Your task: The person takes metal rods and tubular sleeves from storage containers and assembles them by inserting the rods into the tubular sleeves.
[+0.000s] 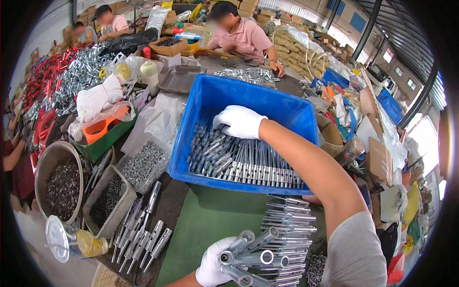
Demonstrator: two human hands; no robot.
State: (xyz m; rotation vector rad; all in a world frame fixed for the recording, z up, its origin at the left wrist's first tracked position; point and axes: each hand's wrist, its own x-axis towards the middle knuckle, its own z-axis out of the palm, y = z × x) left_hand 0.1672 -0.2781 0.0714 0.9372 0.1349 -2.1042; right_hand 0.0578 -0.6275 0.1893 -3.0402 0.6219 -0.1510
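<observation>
My left hand [213,264], in a white glove, is closed around a bundle of several shiny metal tubes [253,258], their round open ends facing up. My right hand [240,122], also gloved in white, reaches into a large blue plastic bin [253,186]. Its fingers are curled down over the parts there, and what they grip is hidden. Slotted metal sleeves on thin rods [248,173] fill the bin, lined up along its near side and piled at its left. More such rod parts [289,234] lie in a stack on the green work surface [196,215].
To the left stand a round tub of dark small parts [45,158], a grey tray of screws [125,201], and a bag of small metal pieces [146,165]. Loose tube parts [155,241] lie nearby. A co-worker [246,36] sits across the table beyond the bin.
</observation>
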